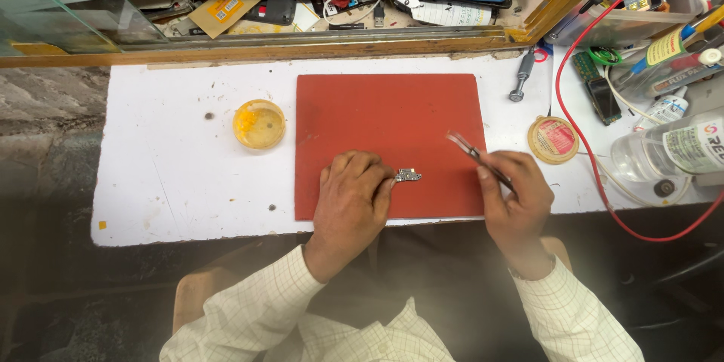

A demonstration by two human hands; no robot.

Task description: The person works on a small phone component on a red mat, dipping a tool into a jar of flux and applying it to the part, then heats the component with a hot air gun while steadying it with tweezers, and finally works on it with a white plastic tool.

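A red mat point(377, 121) lies on a white board point(166, 188). My left hand point(351, 196) rests on the mat's near edge, and its fingertips pinch a small metallic circuit part point(408, 176) against the mat. To the right, my right hand point(514, 196) grips thin metal tweezers point(475, 157). Their tips point up and left and hover a little way right of the small part, not touching it.
A round yellow dish point(259, 124) sits left of the mat. A round tin point(553, 139), a clear bottle point(664, 149), a red wire point(584, 143), a screwdriver point(521, 75) and small tools crowd the right. Phones and papers lie behind a wooden ledge point(302, 49).
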